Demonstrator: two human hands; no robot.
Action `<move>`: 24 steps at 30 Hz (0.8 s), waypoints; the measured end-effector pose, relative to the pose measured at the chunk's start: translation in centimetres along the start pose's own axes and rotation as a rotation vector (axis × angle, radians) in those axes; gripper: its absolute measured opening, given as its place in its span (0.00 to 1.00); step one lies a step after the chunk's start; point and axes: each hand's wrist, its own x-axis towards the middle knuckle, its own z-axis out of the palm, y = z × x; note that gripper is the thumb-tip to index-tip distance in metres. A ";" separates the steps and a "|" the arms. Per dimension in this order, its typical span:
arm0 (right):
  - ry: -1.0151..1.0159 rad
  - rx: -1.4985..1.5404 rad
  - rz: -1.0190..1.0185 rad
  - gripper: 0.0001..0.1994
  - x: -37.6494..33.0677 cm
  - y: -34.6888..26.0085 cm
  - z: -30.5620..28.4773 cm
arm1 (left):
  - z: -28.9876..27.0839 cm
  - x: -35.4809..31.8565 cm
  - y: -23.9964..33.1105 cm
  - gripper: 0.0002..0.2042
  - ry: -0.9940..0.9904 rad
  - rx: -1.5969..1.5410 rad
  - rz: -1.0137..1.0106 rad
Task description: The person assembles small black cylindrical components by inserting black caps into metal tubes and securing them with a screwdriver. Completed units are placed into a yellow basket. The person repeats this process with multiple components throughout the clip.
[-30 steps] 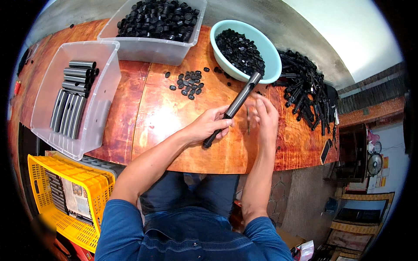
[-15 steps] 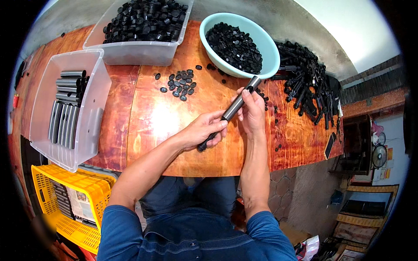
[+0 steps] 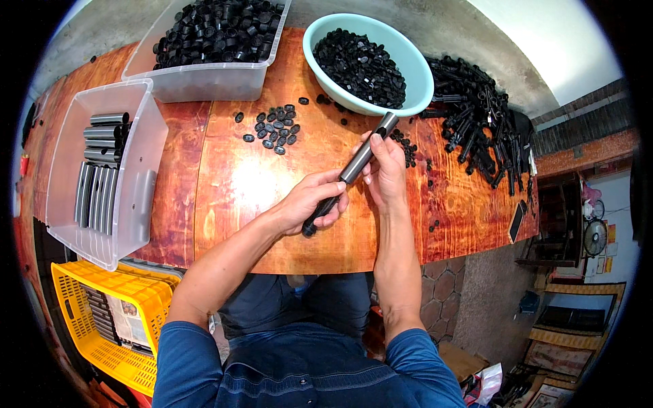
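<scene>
A dark grey metal tube (image 3: 359, 158) with a dark opening near its upper end lies slanted between my hands, above the wooden table. My right hand (image 3: 386, 170) is closed around its upper part, thumb laid along the tube near the opening. From the tube's lower end a black rod-like piece (image 3: 325, 207) runs on in line, ending in a rounded knob. My left hand (image 3: 304, 201) is wrapped around this black piece, with the thumb at the joint. How far the piece sits inside the tube cannot be seen.
Small black oval caps (image 3: 277, 126) lie scattered on the table (image 3: 238, 228). Behind stand a pale blue bowl (image 3: 426, 88) of small black parts and a clear bin (image 3: 211, 83) of black caps. Left: a bin (image 3: 139, 163) of metal tubes, a yellow crate (image 3: 64, 289). Right: piled black parts (image 3: 486, 129), a phone (image 3: 517, 223).
The whole view has shifted slightly, so the table and bins sit a little further left and up. Both hands keep nearly the same hold on the tube and the black piece.
</scene>
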 end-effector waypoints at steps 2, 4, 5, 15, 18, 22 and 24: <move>0.001 -0.012 -0.003 0.13 0.0 0.1 0.1 | 0.0 0.0 -0.1 0.14 0.019 0.013 -0.001; 0.000 -0.026 -0.007 0.14 0.0 0.2 0.2 | -0.1 0.1 -0.2 0.14 0.045 0.042 -0.007; 0.001 -0.027 -0.008 0.14 0.0 0.2 0.2 | -0.1 0.1 -0.1 0.14 0.053 0.064 0.002; 0.030 -0.072 -0.017 0.13 0.3 0.9 0.4 | -0.5 0.5 -0.8 0.13 0.140 0.299 0.056; 0.036 -0.064 -0.021 0.12 0.2 0.9 0.6 | -0.3 0.5 -0.7 0.14 0.140 0.249 0.047; -0.027 -0.007 -0.015 0.12 -0.2 0.6 0.8 | 0.8 -0.2 0.2 0.16 0.053 -0.056 -0.021; -0.031 -0.007 -0.011 0.14 -0.4 0.5 1.3 | -0.2 0.0 -0.4 0.20 0.010 -0.034 0.023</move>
